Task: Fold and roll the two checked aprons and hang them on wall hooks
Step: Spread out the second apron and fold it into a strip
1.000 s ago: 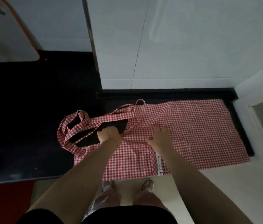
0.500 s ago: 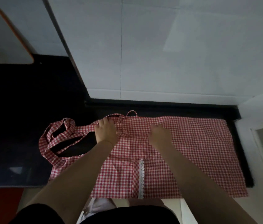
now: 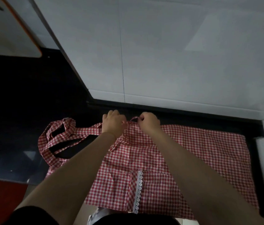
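Dark desk [image 3: 22, 127] under white tiles carries the red checked apron [image 3: 184, 159], spread flat for folding; left hand [image 3: 113, 123] and right hand [image 3: 149, 123] pinch its far edge.

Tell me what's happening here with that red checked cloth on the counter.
A person is working on a red checked apron spread flat on a dark countertop against a white wall. Both hands are at the apron's far edge: the left hand grips the fabric where the straps branch off, and the right hand pinches the small loop at the top. The straps lie loose to the left. The apron is not yet rolled, and no second apron or hooks are in view.
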A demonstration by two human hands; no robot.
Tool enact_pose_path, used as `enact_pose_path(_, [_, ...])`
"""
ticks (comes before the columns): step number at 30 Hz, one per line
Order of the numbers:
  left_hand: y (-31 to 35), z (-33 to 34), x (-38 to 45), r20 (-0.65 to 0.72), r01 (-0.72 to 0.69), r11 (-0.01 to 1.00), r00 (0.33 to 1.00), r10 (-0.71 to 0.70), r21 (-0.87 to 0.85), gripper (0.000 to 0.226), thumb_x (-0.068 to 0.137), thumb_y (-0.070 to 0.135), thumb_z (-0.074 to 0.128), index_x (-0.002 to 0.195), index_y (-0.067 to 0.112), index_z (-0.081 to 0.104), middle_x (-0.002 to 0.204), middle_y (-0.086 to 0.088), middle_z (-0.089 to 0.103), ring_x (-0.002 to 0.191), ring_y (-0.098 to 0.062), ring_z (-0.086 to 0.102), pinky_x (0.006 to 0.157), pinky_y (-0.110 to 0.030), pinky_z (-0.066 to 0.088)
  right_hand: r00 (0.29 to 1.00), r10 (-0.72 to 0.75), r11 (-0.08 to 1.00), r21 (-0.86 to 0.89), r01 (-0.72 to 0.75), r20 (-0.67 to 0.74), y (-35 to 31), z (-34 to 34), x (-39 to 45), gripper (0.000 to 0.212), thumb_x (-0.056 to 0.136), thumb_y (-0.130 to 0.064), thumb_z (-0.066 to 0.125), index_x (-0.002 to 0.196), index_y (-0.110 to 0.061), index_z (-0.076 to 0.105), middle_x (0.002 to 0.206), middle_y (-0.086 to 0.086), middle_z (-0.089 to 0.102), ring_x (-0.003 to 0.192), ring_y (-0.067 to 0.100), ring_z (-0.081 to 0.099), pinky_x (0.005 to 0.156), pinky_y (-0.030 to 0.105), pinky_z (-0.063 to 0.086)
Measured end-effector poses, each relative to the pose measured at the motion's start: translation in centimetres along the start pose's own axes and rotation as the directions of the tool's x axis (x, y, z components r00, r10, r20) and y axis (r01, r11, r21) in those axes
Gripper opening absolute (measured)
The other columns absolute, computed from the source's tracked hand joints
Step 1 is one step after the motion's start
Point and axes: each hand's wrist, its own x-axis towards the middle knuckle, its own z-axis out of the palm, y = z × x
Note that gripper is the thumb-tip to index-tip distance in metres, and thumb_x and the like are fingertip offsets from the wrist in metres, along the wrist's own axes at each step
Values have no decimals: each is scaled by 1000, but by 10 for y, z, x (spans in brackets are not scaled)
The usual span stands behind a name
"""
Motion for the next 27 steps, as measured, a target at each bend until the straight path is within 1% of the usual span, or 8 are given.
enact_pose_path(3, [-1, -5, 6, -115, -19, 994, 993, 7, -103, 11, 84, 22, 62, 86, 14, 69, 92, -4, 60, 95, -26, 53, 80, -35, 36, 993, -11, 996, 90, 21, -115, -3, -4, -4, 10, 94, -22, 58, 99, -16, 64, 109, 5, 63, 101, 26, 59, 90, 38, 46])
enact_pose_path(7, [6, -5, 10, 167, 46, 996, 985, -33, -72, 40, 85, 57, 52, 79, 21, 68, 87, 3, 67, 86, -17, 59, 89, -38, 43, 995, -5, 960, 277, 33, -101, -8, -11, -12, 8, 97, -20, 55, 98, -12, 59, 89, -1, 60, 83, 17, 59, 63, 27, 43])
enact_pose_path(10, [11, -1, 10, 239, 40, 996, 971, -19, -83, 44, 78, 74, 52, 80, 31, 62, 83, 12, 62, 83, -12, 56, 94, -39, 36, 996, 6, 940, 341, 23, -85, -11, -14, -15, 11, 98, -24, 55, 95, -13, 53, 81, -4, 54, 73, 12, 52, 56, 22, 38])
enact_pose_path(15, [12, -1, 3, 253, 60, 972, 967, -1, -225, 24, 88, 46, 60, 95, 24, 66, 97, 3, 65, 95, -19, 60, 96, -40, 44, 990, 2, 924, 379, 53, -142, -17, -24, -20, 7, 95, -16, 58, 93, -11, 53, 81, -2, 55, 72, 13, 53, 61, 25, 43])
enact_pose_path(19, [10, -5, 2, 266, 97, 931, 964, 0, -351, 13, 89, 39, 61, 86, 27, 60, 101, -2, 57, 89, -20, 57, 78, -30, 45, 952, -229, 973, -29, 228, -205, -16, -40, -28, 20, 88, 4, 49, 92, -15, 55, 78, -2, 56, 77, 19, 53, 70, 32, 44])
enact_pose_path(22, [7, -5, 4, 329, 192, 933, 940, -86, -305, 20, 91, 46, 55, 91, 26, 56, 103, -2, 63, 91, -21, 59, 91, -40, 49, 903, -363, 873, -424, 243, -229, -5, -55, -35, 24, 83, 7, 48, 92, -15, 54, 81, -2, 54, 82, 20, 52, 72, 33, 40])
enact_pose_path(25, [9, -7, 11, 410, 295, 931, 892, -188, -214, 40, 89, 56, 55, 112, 22, 55, 116, -2, 63, 107, -22, 58, 107, -46, 36, 918, -267, 847, -525, 79, -292, 15, -75, -42, 20, 88, 3, 49, 100, -12, 55, 89, 3, 52, 82, 22, 56, 64, 32, 37])
enact_pose_path(27, [12, -11, 17, 463, 371, 909, 850, -251, -189, 61, 82, 60, 62, 125, 18, 51, 121, -3, 61, 114, -24, 56, 109, -49, 32, 922, -53, 891, -436, -129, -383, 31, -86, -44, 23, 93, -2, 49, 113, -10, 53, 89, 4, 58, 79, 23, 61, 58, 32, 40])
